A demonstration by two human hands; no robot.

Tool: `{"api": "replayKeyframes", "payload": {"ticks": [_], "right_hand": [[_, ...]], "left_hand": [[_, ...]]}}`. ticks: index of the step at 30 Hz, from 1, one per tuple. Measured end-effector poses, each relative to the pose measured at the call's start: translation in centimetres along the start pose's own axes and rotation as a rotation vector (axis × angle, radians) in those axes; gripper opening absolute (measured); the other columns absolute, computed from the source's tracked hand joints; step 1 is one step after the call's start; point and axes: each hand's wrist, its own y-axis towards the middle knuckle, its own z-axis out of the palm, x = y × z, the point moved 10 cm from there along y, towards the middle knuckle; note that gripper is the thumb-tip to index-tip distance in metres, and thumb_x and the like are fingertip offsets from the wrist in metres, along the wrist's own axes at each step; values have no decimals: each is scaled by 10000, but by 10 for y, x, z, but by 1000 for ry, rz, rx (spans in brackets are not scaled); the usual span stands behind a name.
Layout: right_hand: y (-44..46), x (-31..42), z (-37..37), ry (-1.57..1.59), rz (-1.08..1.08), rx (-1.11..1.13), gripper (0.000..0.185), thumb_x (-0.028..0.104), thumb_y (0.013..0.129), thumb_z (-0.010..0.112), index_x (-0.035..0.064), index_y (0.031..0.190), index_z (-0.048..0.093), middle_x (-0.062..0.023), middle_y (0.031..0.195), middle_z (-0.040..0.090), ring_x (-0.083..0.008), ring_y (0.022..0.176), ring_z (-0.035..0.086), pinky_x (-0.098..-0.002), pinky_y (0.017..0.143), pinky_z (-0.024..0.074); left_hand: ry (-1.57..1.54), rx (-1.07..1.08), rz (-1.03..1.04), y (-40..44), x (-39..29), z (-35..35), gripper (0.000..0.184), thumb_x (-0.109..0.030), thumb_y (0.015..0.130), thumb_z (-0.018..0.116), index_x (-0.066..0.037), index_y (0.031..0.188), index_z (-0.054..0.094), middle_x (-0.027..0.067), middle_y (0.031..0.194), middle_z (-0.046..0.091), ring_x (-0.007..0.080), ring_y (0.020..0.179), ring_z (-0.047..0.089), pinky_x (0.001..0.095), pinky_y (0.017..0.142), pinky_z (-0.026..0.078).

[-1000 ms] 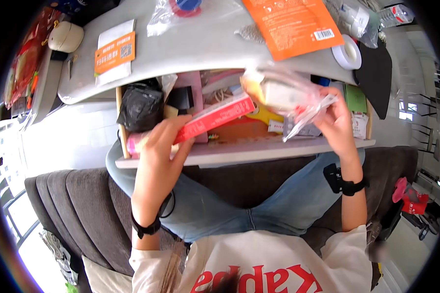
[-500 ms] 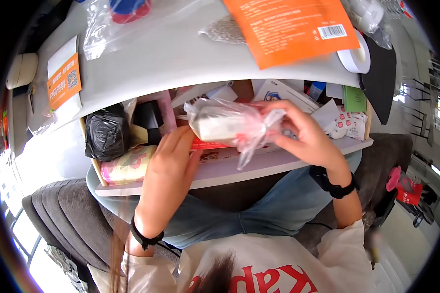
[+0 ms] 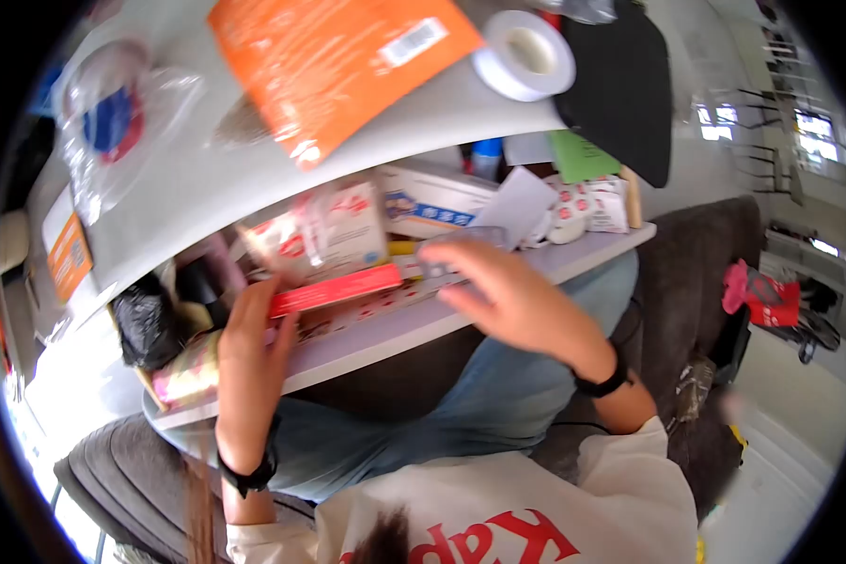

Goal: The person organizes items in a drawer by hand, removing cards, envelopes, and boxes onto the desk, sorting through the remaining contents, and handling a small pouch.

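Observation:
My left hand (image 3: 252, 343) reaches over the drawer's front, with thumb and fingers around the left end of a long red box (image 3: 338, 289). Its fingertips are blurred and partly hidden. My right hand (image 3: 512, 296) is open and holds nothing, thumb and fingers apart, beside a clear plastic container (image 3: 484, 237). Behind the red box lies a white box with red print (image 3: 348, 226), partly under clear plastic wrap (image 3: 312, 230). A white carton with blue print (image 3: 432, 202) sits farther back in the open drawer (image 3: 376, 343).
A black plastic bundle (image 3: 146, 321) fills the drawer's left end; a green packet (image 3: 583, 155) is at its right. On the desk above lie an orange pouch (image 3: 338, 70), a white tape roll (image 3: 524, 56) and a clear bag with a blue-and-red item (image 3: 113, 122).
The plastic-wrapped package has left my right hand, whose fingers are now spread. The red box shows more fully. The view has shifted, moving the desk and drawer leftward in the picture.

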Motion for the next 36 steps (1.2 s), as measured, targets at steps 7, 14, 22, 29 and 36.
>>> {"api": "replayKeyframes", "payload": {"ticks": [7, 14, 22, 29, 36], "right_hand": [[-31, 22, 13, -301, -182, -114, 392, 287, 815, 637, 8, 1072, 539, -149, 1071, 588, -324, 992, 540, -423, 890, 400], [-48, -33, -43, -580, 215, -160, 362, 338, 856, 575, -20, 902, 587, -163, 958, 607, -321, 938, 545, -412, 867, 401], [-42, -58, -34, -459, 285, 44, 251, 187, 892, 472, -23, 858, 603, -166, 845, 635, -329, 871, 576, -410, 858, 402], [-28, -35, -4, -524, 151, -25, 226, 159, 873, 475, -18, 785, 584, -160, 770, 618, -300, 792, 585, -375, 806, 418], [-28, -37, -8, -414, 158, -94, 159, 130, 846, 499, -3, 763, 524, -166, 681, 590, -316, 711, 583, -391, 764, 425]], "left_hand": [[385, -51, -91, -4, -16, -4, 280, -45, 771, 628, -15, 1032, 532, 149, 994, 537, 339, 950, 522, 428, 819, 418], [329, 258, -144, -36, -19, 17, 278, -177, 863, 549, 32, 1046, 570, 211, 976, 592, 374, 949, 532, 440, 871, 398], [159, 525, -175, -18, -35, 59, 416, -263, 921, 451, 53, 1188, 496, 247, 1106, 573, 393, 1052, 520, 416, 908, 393], [116, 531, -55, -7, -49, 73, 482, -333, 913, 490, 45, 1210, 476, 272, 1124, 551, 432, 1025, 524, 437, 873, 423], [115, 599, -396, -20, -9, 58, 474, -339, 921, 453, -16, 1267, 445, 274, 1161, 529, 421, 1059, 511, 430, 896, 406]]}}
